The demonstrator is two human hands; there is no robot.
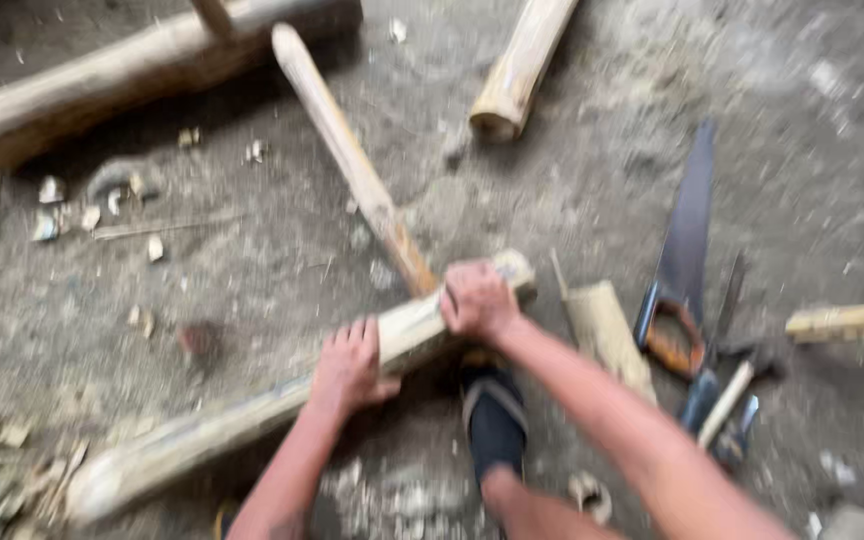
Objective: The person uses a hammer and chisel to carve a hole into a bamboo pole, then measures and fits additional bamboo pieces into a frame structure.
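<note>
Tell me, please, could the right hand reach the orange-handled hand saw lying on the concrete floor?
Probably yes. The right hand grips the long pale wooden pole, and the orange-handled hand saw lies just to its right on the concrete floor; only a short bamboo piece lies between.

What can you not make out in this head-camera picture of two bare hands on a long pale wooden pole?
- Left hand and right hand on the long pale wooden pole: motion blur hides how tightly they grip.
- Thick log: cut off by the left and top edges.
- Blue-bladed handsaw with orange handle: teeth blurred.
- Dark sandal: toe hidden under the pole.
</note>
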